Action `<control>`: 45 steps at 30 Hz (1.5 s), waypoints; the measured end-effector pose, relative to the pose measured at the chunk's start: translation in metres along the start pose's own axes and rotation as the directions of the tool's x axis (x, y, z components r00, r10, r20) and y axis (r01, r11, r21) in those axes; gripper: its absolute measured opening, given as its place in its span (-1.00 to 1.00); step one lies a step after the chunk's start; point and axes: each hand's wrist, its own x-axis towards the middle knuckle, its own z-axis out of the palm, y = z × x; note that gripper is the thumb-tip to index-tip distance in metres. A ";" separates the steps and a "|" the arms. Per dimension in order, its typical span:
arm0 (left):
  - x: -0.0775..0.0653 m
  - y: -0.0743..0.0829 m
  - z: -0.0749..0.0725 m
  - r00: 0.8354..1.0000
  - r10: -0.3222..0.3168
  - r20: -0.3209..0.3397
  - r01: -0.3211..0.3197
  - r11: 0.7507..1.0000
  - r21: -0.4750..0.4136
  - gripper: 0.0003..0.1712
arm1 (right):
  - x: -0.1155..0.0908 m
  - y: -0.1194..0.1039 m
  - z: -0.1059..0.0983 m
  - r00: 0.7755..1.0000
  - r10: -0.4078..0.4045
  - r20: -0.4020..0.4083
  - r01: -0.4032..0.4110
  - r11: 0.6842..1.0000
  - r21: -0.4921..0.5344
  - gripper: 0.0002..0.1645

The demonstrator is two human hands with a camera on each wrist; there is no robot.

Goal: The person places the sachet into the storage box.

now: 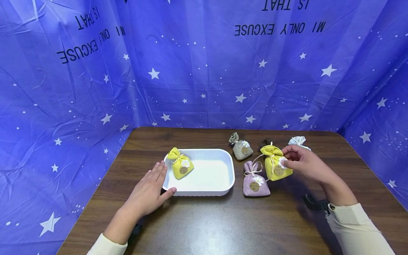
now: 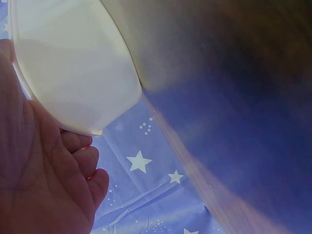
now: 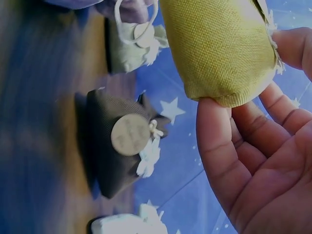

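My right hand (image 1: 304, 163) pinches a yellow drawstring sachet (image 1: 275, 169) with a white flower and a round brown label. The right wrist view shows this sachet (image 3: 224, 53) between thumb and fingers, raised off the table. A white tray (image 1: 207, 193) stands left of it, holding another yellow sachet (image 1: 182, 169) at its left end. My left hand (image 1: 148, 191) rests against the tray's left side with fairly straight fingers; in the left wrist view the fingers touch the outside of the tray (image 2: 78, 63). Just left of the held sachet sits a purple sachet (image 1: 255, 187).
Behind the purple sachet lies a beige-grey sachet (image 1: 242, 150). A dark brown sachet (image 3: 117, 141) is mostly hidden in the head view. At the far right a white sachet (image 1: 299, 141) is partly covered by my hand. A blue starry cloth (image 1: 204, 71) hangs beyond the wooden table (image 1: 204, 223).
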 end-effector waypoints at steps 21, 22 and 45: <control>-0.001 0.000 0.000 1.000 0.009 -0.008 -0.009 1.000 0.000 0.03 | 0.037 -0.024 0.026 0.999 -0.017 0.038 0.015 0.998 0.065 -0.67; -0.001 0.000 0.000 1.000 0.010 -0.008 -0.010 1.000 0.000 0.03 | 0.039 -0.025 0.028 0.999 -0.021 0.039 0.018 0.997 0.074 -0.67; -0.001 -0.001 0.000 1.000 0.006 -0.006 -0.006 1.000 0.001 0.03 | 0.077 -0.042 0.068 0.997 0.003 0.074 -0.014 0.987 0.159 -0.65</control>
